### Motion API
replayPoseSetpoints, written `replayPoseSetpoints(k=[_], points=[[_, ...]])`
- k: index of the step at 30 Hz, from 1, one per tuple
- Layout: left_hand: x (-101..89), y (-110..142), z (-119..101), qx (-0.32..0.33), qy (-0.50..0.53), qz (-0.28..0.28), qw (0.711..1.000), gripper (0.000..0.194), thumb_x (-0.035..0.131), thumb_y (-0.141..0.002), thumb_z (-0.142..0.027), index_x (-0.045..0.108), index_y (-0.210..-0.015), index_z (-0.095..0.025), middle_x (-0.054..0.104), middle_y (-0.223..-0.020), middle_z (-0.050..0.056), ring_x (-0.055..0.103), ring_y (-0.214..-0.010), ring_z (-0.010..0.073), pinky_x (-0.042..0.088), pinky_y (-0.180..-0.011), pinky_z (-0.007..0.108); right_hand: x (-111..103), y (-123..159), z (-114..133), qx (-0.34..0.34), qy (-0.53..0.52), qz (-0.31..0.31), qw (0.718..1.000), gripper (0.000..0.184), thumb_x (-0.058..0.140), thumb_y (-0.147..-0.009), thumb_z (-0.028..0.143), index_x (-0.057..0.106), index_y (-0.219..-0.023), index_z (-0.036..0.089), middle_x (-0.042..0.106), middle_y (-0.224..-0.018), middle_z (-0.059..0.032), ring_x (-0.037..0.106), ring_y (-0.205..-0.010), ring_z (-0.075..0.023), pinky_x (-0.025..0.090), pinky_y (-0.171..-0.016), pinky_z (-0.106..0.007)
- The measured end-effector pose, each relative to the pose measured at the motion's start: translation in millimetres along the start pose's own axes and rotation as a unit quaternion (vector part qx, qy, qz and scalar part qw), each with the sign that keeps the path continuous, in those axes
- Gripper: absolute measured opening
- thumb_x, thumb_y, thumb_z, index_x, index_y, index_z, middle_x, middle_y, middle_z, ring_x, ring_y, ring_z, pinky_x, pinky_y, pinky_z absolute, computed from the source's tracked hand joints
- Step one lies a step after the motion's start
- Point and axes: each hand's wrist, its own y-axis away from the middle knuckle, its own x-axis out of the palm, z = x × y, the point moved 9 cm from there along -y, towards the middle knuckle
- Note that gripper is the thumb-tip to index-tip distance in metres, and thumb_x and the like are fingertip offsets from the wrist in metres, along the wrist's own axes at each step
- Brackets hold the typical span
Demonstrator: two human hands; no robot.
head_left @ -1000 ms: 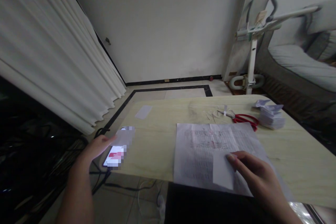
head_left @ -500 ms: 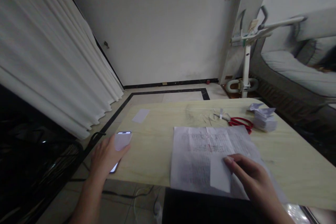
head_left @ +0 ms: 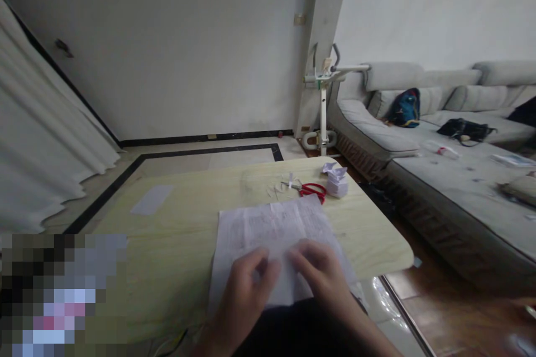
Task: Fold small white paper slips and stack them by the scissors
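Over a creased printed sheet (head_left: 251, 223), my two hands are close together, blurred by motion. My right hand (head_left: 320, 270) is closed, its thumb and fingertips pinching a blank white paper slip (head_left: 286, 276). On the slip's other side, my left hand (head_left: 251, 281) has curled fingers and its thumb at the paper; the exact contact is smeared. Beyond the sheet lie red-handled scissors (head_left: 313, 192), their blades pointing left among thin pale scraps. A stack of folded paper pieces (head_left: 337, 185) stands right of the scissors.
Another blank slip (head_left: 152, 199) lies on the left of the light wooden table (head_left: 184, 245). A pixelated patch covers the lower left corner. Past the table stand white exercise equipment (head_left: 323, 106) and a grey sofa (head_left: 377, 134) with bags on it.
My left hand has left the phone at the table's left and come across to the slip by my right hand. The view has turned right, showing more of the sofa.
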Motion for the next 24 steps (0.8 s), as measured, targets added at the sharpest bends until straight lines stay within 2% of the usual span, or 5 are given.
replayPoseSetpoints(k=[4, 7, 13, 24], points=[[-0.7, 0.6, 0.2, -0.023, 0.025, -0.002, 0.999, 0.034, 0.052, -0.088, -0.042, 0.043, -0.062, -0.023, 0.043, -0.057, -0.005, 0.048, -0.055, 0.0145, 0.037, -0.051, 0.023, 4.6, 0.8, -1.0, 0.001, -0.013, 0.009, 1.000, 0.031, 0.062, -0.083, 0.039, 0.057, -0.061, 0.018, 0.049, -0.056, 0.0026, 0.044, -0.057, -0.0137, 0.035, -0.054, -0.026], [1.3, 3.6, 0.8, -0.039, 0.048, 0.016, 0.998, 0.035, 0.050, -0.089, -0.043, 0.041, -0.062, -0.023, 0.041, -0.057, -0.005, 0.045, -0.054, 0.0138, 0.034, -0.049, 0.023, 6.8, 1.4, -3.3, 0.010, -0.022, 0.009, 1.000, 0.029, 0.063, -0.083, 0.038, 0.059, -0.063, 0.018, 0.051, -0.058, 0.0024, 0.045, -0.058, -0.0136, 0.035, -0.055, -0.026], [5.0, 5.7, 6.1, -0.057, 0.064, 0.010, 0.996, 0.035, 0.050, -0.087, -0.042, 0.038, -0.060, -0.024, 0.037, -0.056, -0.006, 0.040, -0.052, 0.0127, 0.029, -0.046, 0.024, 6.8, 2.1, -5.0, 0.016, -0.021, 0.014, 1.000, 0.028, 0.063, -0.083, 0.037, 0.061, -0.065, 0.016, 0.053, -0.060, 0.0017, 0.047, -0.059, -0.0136, 0.037, -0.056, -0.026], [4.4, 8.5, 5.8, -0.051, 0.065, 0.005, 0.997, 0.036, 0.051, -0.088, -0.043, 0.043, -0.059, -0.023, 0.043, -0.054, -0.005, 0.042, -0.050, 0.0132, 0.030, -0.045, 0.023, 7.9, 1.5, -4.4, 0.024, -0.021, 0.016, 0.999, 0.028, 0.065, -0.084, 0.039, 0.062, -0.067, 0.017, 0.057, -0.062, 0.0009, 0.051, -0.060, -0.0143, 0.041, -0.056, -0.025]])
